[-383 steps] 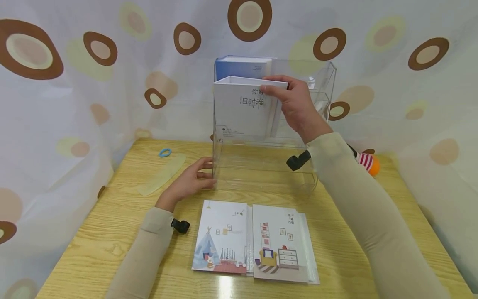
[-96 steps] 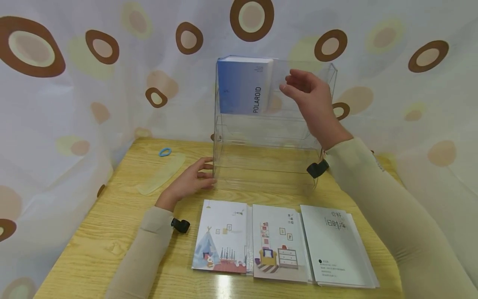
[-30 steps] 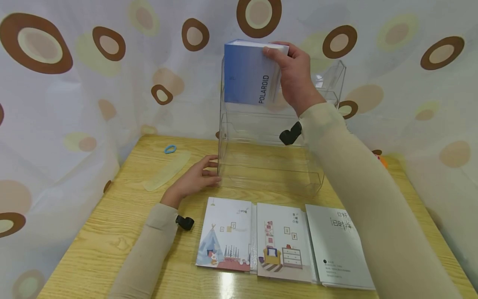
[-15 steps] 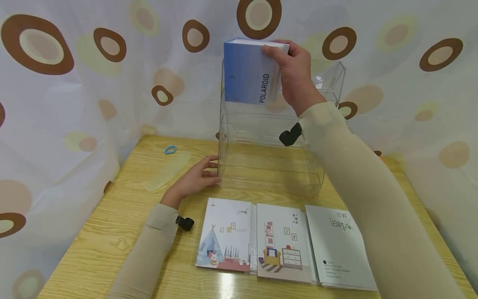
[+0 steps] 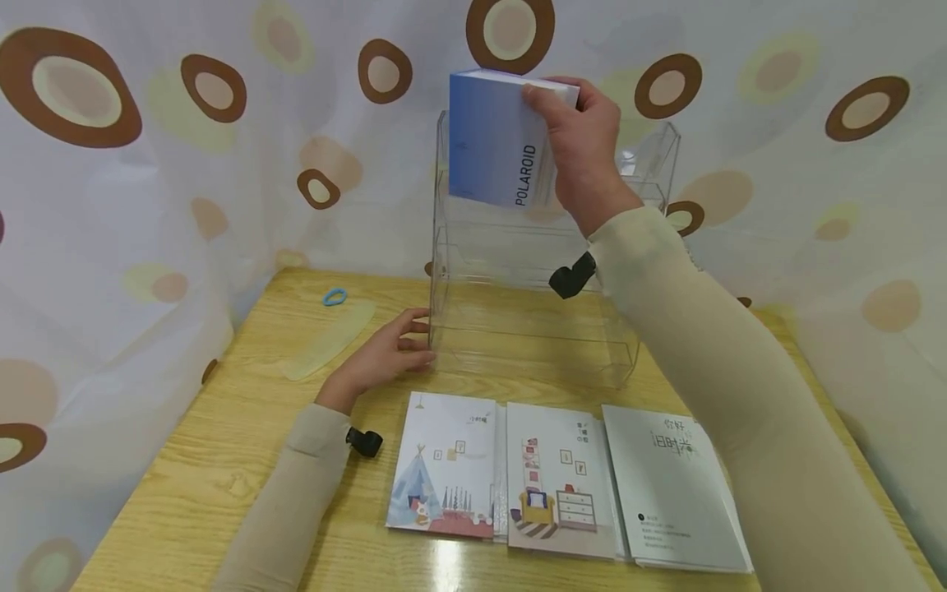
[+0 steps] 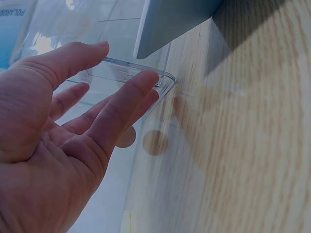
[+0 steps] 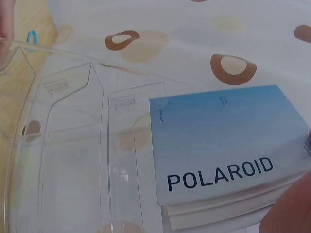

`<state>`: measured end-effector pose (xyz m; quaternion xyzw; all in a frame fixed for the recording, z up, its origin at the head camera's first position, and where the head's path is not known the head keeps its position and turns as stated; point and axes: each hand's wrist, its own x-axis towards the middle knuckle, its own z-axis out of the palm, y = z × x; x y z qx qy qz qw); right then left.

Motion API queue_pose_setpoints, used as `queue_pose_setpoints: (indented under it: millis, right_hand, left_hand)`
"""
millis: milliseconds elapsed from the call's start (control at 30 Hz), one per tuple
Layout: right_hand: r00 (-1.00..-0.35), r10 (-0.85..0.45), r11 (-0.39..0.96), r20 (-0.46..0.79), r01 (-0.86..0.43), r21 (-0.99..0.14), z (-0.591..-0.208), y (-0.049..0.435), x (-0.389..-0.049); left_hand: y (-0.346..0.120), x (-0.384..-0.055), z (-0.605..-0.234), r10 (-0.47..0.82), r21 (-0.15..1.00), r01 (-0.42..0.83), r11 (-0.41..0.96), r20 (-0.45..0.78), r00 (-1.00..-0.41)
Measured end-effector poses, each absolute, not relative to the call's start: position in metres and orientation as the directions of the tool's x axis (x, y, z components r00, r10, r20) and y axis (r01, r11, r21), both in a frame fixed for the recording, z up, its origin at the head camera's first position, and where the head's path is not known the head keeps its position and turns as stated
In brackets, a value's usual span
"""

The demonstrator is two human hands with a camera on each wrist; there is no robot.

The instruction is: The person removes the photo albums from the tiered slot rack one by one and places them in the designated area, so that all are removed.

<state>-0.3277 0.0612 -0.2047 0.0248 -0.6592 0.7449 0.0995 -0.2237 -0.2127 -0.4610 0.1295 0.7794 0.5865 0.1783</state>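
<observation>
A thick blue-and-white photo album (image 5: 491, 140) lettered POLAROID is gripped at its upper right corner by my right hand (image 5: 584, 148), thumb in front and fingers behind. It is upright at the top tier of a clear acrylic rack (image 5: 528, 316); the right wrist view shows the album (image 7: 228, 141) large, with part of the thumb. My left hand (image 5: 385, 353) rests its loosely extended fingers against the rack's lower left side. In the left wrist view, that hand (image 6: 73, 126) has thumb and fingers apart beside the rack's clear edge.
Three albums lie in a row before the rack: one with a tent picture (image 5: 444, 469), one with an armchair picture (image 5: 562, 485), and a plain pale one (image 5: 676, 493). A blue ring (image 5: 335, 297) and a translucent yellowish strip (image 5: 329, 341) lie left of the rack.
The white album formerly in my right hand now lies at the row's right end. My right hand has since grasped the blue album and raised it from the top tier; my left hand has stayed put.
</observation>
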Motion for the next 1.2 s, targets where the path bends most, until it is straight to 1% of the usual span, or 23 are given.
queue_pose_setpoints:
  millis: [167, 400, 1033, 1200]
  right_hand:
    - [-0.975, 0.157, -0.095, 0.158, -0.174, -0.980, -0.203, 0.063, -0.323]
    - [-0.976, 0.160, -0.093, 0.145, -0.161, -0.983, -0.204, 0.072, -0.320]
    - [-0.955, 0.208, -0.101, 0.210, -0.235, -0.967, -0.201, 0.122, -0.310]
    - [-0.955, 0.219, -0.125, 0.201, -0.232, -0.965, -0.200, 0.139, -0.303]
  left_hand:
    - [-0.212, -0.224, -0.461, 0.415, 0.961, -0.008, 0.277, -0.127, -0.901]
    - [-0.212, -0.224, -0.462, 0.410, 0.961, -0.010, 0.278, -0.128, -0.903]
    - [-0.214, -0.225, -0.461, 0.419, 0.965, -0.007, 0.262, -0.120, -0.900]
    - [-0.213, -0.225, -0.462, 0.417, 0.963, -0.004, 0.269, -0.120, -0.901]
